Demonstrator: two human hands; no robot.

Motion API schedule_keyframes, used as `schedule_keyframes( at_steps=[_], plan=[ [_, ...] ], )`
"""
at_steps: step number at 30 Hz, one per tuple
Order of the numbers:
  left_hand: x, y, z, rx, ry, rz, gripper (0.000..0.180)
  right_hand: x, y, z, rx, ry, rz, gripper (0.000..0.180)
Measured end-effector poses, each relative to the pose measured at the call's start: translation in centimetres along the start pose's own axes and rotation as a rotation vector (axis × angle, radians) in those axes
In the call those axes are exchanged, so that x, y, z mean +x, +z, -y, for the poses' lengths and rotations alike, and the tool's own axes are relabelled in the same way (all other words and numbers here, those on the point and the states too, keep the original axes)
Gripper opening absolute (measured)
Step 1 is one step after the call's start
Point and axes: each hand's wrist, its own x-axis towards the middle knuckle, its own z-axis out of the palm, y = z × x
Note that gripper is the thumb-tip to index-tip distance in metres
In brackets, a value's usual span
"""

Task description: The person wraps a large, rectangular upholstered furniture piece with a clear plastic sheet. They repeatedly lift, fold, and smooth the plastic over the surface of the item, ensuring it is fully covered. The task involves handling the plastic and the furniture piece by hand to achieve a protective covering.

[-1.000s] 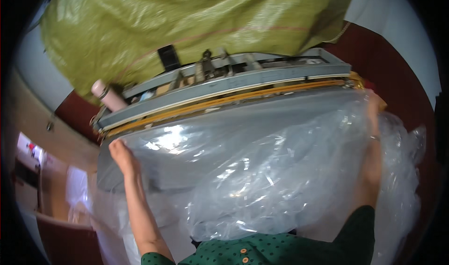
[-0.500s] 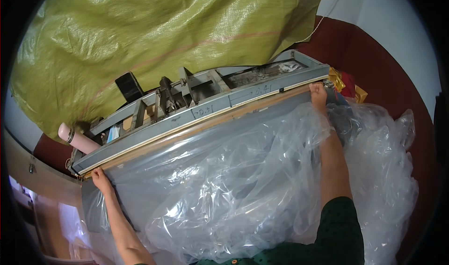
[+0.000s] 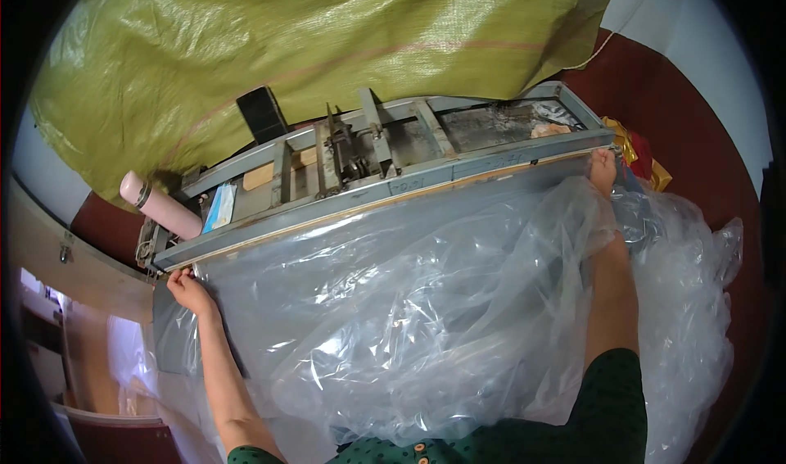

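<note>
**Clerk:** Item one: clear plastic sheet point(image 3: 393, 300), large and crumpled. It lies heaped between your arms, with its far edge drawn up to the front bar of the long grey machine point(image 3: 458, 172).

**Checker:** Hands?

**Clerk:** Your left hand point(image 3: 190, 290) is at the bar's left end, fingers closed and pinching the sheet's corner. Your right hand point(image 3: 604, 172) is at the bar's right end and pressed to the edge. Film covers its fingers, so I cannot tell whether they are clamped or only resting.

**Checker:** Change since a second ago?

**Clerk:** Both hands stay at the two ends. The view has tipped, so the machine's open top and its brackets now show. The sheet's edge lies straighter along the bar, and by my judgement it is lined up there.

**Checker:** Packages and sundries?

**Clerk:**
- Green woven sack point(image 3: 327, 46), very large, draped behind and over the machine.
- Pink flask point(image 3: 160, 206), cylindrical, lying at the machine's left end.
- Small blue-and-white packet point(image 3: 219, 206), flat, just beside the flask inside the frame.
- Black block point(image 3: 262, 113), rectangular, upright against the sack.
- Gold and red wrappers point(image 3: 634, 149), crumpled, just beyond your right hand.
- No label or sign is clear enough to list.
</note>
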Motion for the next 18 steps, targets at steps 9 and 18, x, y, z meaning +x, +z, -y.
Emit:
schedule_keyframes(
  at_steps=[9,18],
  plan=[
    [-1.2,-4.7,-7.3,0.472,0.319,0.545,0.023,-2.5,-1.7,7.4,-0.605,-0.316,0.197,0.033],
    [-8.1,-6.5,-15.6,-0.17,-0.189,0.864,0.02,-4.3,-25.5,10.1,-1.427,-0.175,0.25,0.026]
  ],
)
